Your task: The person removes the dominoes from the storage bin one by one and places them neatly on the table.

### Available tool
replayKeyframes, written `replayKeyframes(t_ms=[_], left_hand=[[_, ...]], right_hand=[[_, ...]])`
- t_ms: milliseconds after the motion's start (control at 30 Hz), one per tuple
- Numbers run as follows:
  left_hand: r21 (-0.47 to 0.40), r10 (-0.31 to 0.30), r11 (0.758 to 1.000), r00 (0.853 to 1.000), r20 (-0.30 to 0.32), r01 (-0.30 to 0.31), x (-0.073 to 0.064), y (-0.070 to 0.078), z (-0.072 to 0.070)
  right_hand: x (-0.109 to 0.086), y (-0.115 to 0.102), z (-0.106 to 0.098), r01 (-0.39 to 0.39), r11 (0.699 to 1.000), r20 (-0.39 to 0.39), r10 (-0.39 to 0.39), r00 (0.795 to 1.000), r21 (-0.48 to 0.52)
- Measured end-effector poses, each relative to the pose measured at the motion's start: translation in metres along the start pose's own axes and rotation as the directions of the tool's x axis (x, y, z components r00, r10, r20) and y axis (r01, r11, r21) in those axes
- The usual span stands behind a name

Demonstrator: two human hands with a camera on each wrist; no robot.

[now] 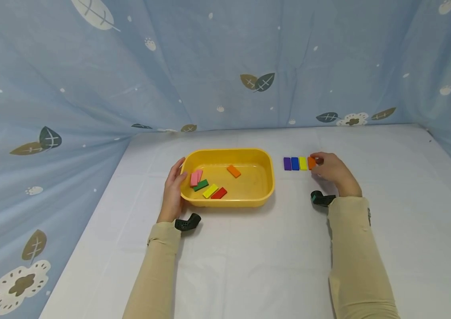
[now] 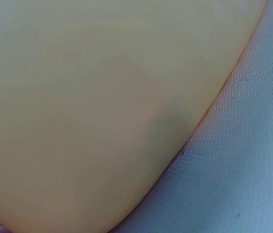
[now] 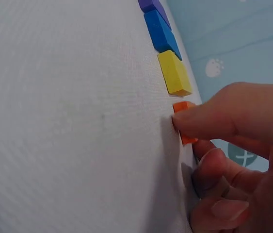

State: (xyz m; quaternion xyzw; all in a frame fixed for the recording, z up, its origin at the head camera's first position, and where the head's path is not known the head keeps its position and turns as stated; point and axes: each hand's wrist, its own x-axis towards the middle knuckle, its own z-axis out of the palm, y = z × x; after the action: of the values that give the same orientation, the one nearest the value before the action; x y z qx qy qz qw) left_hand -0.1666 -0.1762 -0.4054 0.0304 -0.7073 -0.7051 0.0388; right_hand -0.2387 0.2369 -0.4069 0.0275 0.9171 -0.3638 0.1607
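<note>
My left hand (image 1: 173, 190) grips the left end of a yellow plastic tub (image 1: 233, 203), thumb at the rim and fingers along the outer wall. In the left wrist view the tub wall (image 2: 78, 107) fills most of the picture. Inside the tub lie two pink blocks, a green block (image 1: 201, 185), a yellow block, a red block (image 1: 219, 193) and an orange block (image 1: 234, 171). My right hand (image 1: 333, 170) pinches another orange block (image 3: 188, 140) at the table surface, at the right end of a row with a purple block (image 1: 287, 164), a blue block (image 3: 160, 31) and a yellow block (image 3: 174, 73).
A white cloth (image 1: 249, 257) covers the table. Blue patterned fabric (image 1: 209, 66) hangs behind it and along both sides. A dark wrist device (image 1: 188, 222) sits at my left cuff, and a similar device (image 1: 323, 199) at my right cuff.
</note>
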Motion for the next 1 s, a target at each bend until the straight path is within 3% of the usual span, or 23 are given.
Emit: replayKeyframes(t_ms=[367, 667, 800, 867, 933, 1000], left_hand=[[-0.009, 0.003, 1.000, 1.000, 0.004, -0.003, 0.001, 0.000, 0.000], [-0.035, 0.008, 0.999, 1.000, 0.008, -0.007, 0.001, -0.003, -0.001], [-0.038, -0.001, 0.999, 1.000, 0.005, 0.001, 0.001, -0.005, -0.002], [-0.036, -0.003, 0.999, 1.000, 0.005, 0.003, 0.001, -0.004, -0.001], [-0.033, -0.003, 0.999, 1.000, 0.005, 0.003, 0.002, -0.003, -0.001], [-0.031, -0.001, 1.000, 1.000, 0.005, 0.001, 0.002, -0.003, -0.002]], right_hand=[[0.002, 0.001, 0.002, -0.015, 1.000, -0.012, 0.015, 1.000, -0.007], [-0.003, -0.002, -0.002, 0.022, 1.000, -0.021, -0.021, 1.000, 0.007], [-0.007, -0.004, -0.007, 0.043, 0.997, -0.105, -0.036, 0.994, 0.065], [0.010, 0.012, -0.005, 0.077, 0.994, -0.185, -0.060, 0.981, 0.083], [0.030, 0.027, -0.001, 0.114, 0.988, -0.272, -0.082, 0.959, 0.106], [0.051, 0.042, 0.004, 0.173, 0.974, -0.374, -0.108, 0.921, 0.144]])
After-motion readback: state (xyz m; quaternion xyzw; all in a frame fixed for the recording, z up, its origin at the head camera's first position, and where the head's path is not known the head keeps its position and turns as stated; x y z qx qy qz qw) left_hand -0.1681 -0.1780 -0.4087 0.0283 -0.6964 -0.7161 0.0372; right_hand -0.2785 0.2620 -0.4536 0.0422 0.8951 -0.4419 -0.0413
